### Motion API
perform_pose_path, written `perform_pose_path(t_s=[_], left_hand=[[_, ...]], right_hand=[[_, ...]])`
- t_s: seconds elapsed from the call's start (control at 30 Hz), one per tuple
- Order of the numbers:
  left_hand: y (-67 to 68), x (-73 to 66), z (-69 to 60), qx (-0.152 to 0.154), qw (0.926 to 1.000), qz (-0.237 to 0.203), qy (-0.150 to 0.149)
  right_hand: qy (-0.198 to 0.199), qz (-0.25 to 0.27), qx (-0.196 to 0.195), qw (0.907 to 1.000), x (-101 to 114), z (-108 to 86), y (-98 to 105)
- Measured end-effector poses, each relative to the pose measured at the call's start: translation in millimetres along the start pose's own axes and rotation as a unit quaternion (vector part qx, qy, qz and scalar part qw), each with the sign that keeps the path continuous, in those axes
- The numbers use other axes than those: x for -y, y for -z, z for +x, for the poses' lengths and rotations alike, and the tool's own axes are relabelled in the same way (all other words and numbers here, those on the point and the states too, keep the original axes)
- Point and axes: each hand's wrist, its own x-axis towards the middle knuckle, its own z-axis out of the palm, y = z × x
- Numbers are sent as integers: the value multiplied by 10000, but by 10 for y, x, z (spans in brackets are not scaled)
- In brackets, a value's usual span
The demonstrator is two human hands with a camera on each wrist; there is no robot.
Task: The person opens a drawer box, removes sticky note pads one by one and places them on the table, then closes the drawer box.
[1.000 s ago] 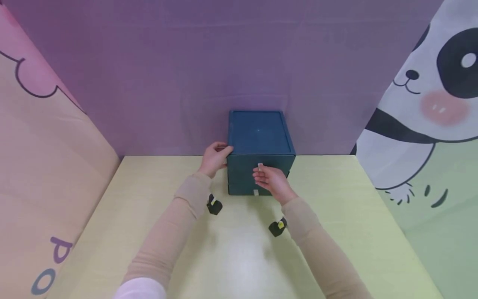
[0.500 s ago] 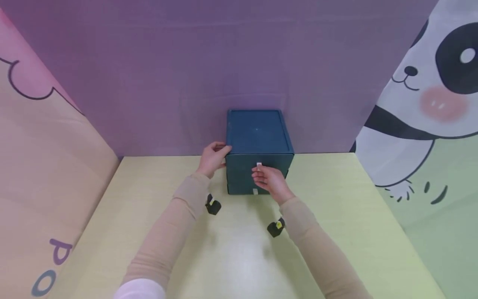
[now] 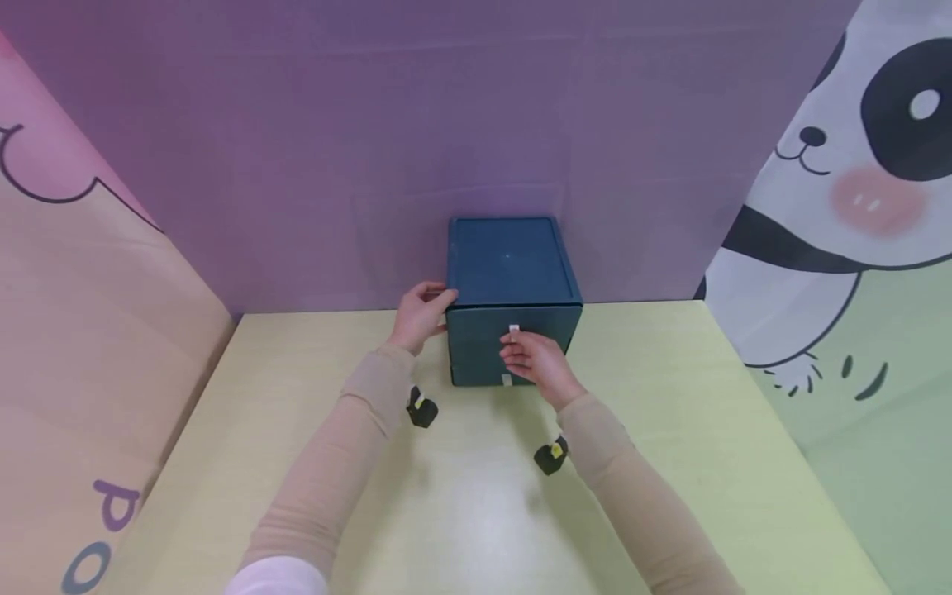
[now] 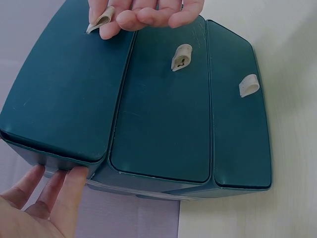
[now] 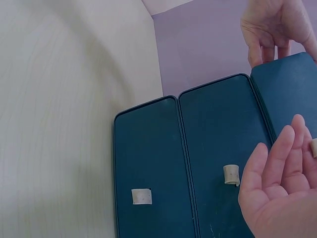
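A dark teal drawer cabinet (image 3: 509,260) with three stacked drawers stands on the table against the back wall. My right hand (image 3: 540,361) pinches the pale pull tab (image 4: 103,19) of the top drawer (image 4: 64,89) between thumb and finger, its other fingers loosely bent. That drawer's front stands slightly proud of the ones below. My left hand (image 3: 419,316) braces the cabinet's left side, thumb at the top edge and fairly straight fingers touching the side. The middle drawer (image 4: 161,119) and bottom drawer (image 4: 240,134) sit flush, each with its own pale tab.
The pale yellow table (image 3: 297,397) runs around the cabinet. Behind it hangs a purple backdrop (image 3: 335,149). Printed side panels stand left and right, the right one with a panda (image 3: 796,306). A small black camera (image 3: 422,408) hangs under each wrist.
The top drawer has come out slightly, and a thin dark gap now shows under the cabinet's top edge. Both hands keep their places on the cabinet; the head view has shifted a little.
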Motion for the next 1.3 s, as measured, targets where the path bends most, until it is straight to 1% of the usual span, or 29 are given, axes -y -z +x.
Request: perform_pose_path(t_s=[0.23,0.33,0.47,0.63,0.8,1.07,1.3], left_hand=[[0,12,4,32,10000,-42,-38],[2,16,1,22,10000,-27,-31],[7,20,1,1,10000,12,-21],[14,19,9,-37,10000,29,-17],[14,15,13,-60,9999,78,-34],[16,36,5,-13,10000,36,-18],[7,44,21,-37,10000,6,-35]], right_hand=[[-30,-32,2,10000,-7,-10,11],[-102,-42,6,9999,-8,-13,14],[-206,86,22,9997,3,-24,9],[-215,189,93,9995,22,-49,-8],[-202,101,47,9997,41,-65,-18],[-289,-34,53,9996,32,-100,-4],[-308,-135,50,9994,24,-126,0]])
